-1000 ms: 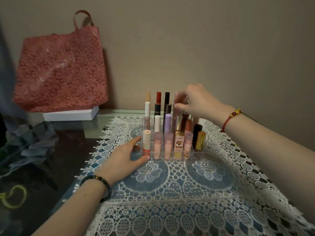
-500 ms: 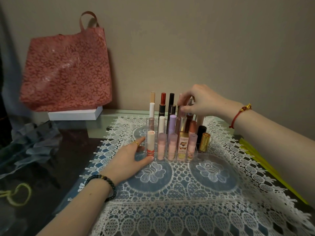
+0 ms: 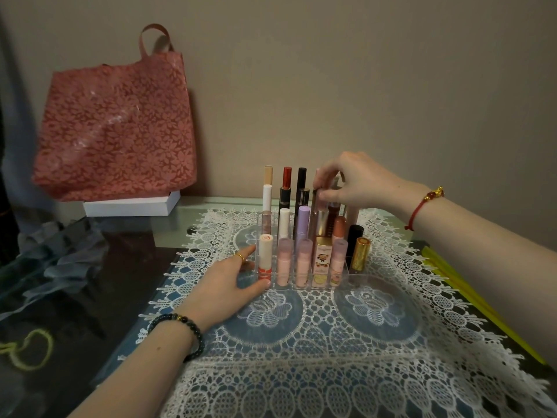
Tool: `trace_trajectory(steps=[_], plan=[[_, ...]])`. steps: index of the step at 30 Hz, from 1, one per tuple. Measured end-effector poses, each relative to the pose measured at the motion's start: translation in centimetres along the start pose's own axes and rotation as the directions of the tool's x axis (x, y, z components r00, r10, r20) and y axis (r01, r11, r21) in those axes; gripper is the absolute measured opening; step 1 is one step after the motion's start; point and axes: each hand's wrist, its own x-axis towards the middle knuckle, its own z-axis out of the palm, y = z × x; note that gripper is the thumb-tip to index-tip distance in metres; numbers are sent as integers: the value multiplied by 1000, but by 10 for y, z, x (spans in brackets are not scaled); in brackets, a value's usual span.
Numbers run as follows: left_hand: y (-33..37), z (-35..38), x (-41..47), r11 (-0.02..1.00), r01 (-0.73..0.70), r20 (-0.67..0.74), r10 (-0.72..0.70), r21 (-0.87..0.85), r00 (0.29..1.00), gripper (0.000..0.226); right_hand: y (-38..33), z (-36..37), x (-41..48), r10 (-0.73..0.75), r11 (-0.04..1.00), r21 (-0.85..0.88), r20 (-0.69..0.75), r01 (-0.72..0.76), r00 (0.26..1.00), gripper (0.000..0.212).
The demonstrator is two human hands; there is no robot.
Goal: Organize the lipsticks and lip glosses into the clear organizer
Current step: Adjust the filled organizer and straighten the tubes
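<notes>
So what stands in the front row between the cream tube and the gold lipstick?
Head view: a pink tube, a second pink tube, a gold-topped bear-print box, a third pink tube.

We are looking at a clear, glossy plastic organizer (image 3: 353, 278) sitting on a white openwork lace cloth (image 3: 331, 357) over a shiny glass tabletop (image 3: 120, 267). Left of the organizer a pink bag (image 3: 114, 131) is showing a flowered weave; at the organizer's right end a gold cap (image 3: 361, 250) is gleaming like metal.

A red flowered bag (image 3: 114, 128) leans on the wall at the table's (image 3: 99, 267) back left corner, atop a flat white box (image 3: 129, 206). A white lace cloth (image 3: 331, 342) covers the middle. Crumpled grey fabric (image 3: 57, 260) lies at the left edge, with a yellow-green cord (image 3: 27, 351) toward the front left corner.
</notes>
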Motion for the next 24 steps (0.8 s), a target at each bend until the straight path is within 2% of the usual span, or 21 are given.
trace_trajectory(steps=[4, 24], plan=[[0, 0, 0, 1000, -2, 3, 2, 8, 1000, 74, -1, 4, -1, 1, 998, -65, -46, -4, 999, 9], [-1, 1, 1, 1000, 16, -1, -16, -14, 1000, 75, -2, 4, -1, -6, 999, -54, -52, 4, 999, 8]])
